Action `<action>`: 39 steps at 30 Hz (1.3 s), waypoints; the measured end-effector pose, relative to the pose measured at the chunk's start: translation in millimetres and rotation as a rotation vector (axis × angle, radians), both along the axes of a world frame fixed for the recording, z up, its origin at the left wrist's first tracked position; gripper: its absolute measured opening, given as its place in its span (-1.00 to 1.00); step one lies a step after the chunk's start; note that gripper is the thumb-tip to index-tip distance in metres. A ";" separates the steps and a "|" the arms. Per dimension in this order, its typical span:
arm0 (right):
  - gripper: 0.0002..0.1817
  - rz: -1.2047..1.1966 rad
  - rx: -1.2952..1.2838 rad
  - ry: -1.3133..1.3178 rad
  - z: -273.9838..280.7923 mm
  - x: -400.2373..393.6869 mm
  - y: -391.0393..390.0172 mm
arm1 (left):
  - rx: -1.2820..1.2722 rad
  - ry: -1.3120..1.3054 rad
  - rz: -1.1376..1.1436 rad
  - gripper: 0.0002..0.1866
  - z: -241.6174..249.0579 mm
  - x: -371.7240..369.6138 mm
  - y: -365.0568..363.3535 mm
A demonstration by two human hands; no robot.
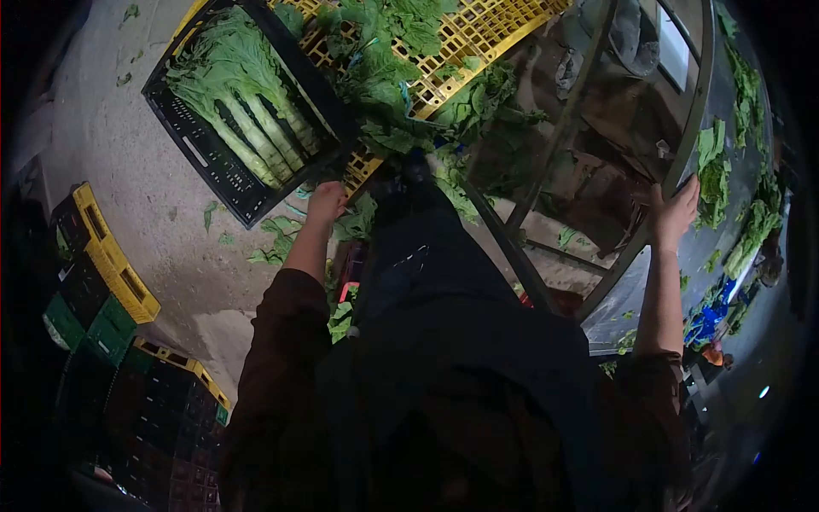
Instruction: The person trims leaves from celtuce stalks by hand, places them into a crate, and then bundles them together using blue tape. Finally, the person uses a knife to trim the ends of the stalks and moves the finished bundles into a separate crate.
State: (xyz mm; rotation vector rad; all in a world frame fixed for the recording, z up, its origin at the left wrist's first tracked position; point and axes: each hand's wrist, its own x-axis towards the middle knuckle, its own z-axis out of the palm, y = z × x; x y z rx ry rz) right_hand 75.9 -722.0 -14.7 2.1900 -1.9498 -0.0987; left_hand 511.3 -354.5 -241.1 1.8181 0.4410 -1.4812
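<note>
A black crate (207, 165) stands tilted in view at the upper left, and long leafy stalks with pale green stems (256, 136) lie side by side in it. Just below the crate's near corner is my left hand (327, 203), its fingers curled; what they hold, if anything, I cannot make out. At the right, my right hand (676, 213) rests on the rim of a metal table (627, 277), fingers spread. Loose green leaves (713, 175) lie on the tabletop near its fingertips.
Yellow plastic crates (482, 38) with leaves over them are at the top. Loose leaves (277, 241) litter the floor. Metal table legs (503, 235) stand right of my legs. Stacked black, green and yellow crates (111, 328) are at the lower left.
</note>
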 end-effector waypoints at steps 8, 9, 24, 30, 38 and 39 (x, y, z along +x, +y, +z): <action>-0.11 -0.041 -0.021 0.002 -3.4 3.7 0.8 | -0.068 0.163 -0.144 -0.75 14.5 -14.1 -16.8; -0.11 -0.043 -0.024 -0.006 -0.6 7.9 2.6 | -0.037 0.124 -0.121 -0.76 24.8 -18.1 -23.8; -0.09 -0.074 -0.015 -0.092 10.1 28.7 14.6 | -0.254 0.050 -0.547 -0.59 136.4 -63.4 -132.3; -0.09 -0.098 0.008 -0.114 14.7 31.3 15.5 | -0.457 0.164 -0.701 -0.61 219.4 -90.4 -206.2; -0.09 -0.140 0.023 -0.145 21.4 37.9 17.2 | -0.584 0.103 -0.864 -0.58 298.7 -89.8 -265.5; -0.11 -0.129 0.018 -0.176 24.6 38.3 17.2 | -0.563 0.084 -0.895 -0.58 303.6 -87.6 -271.0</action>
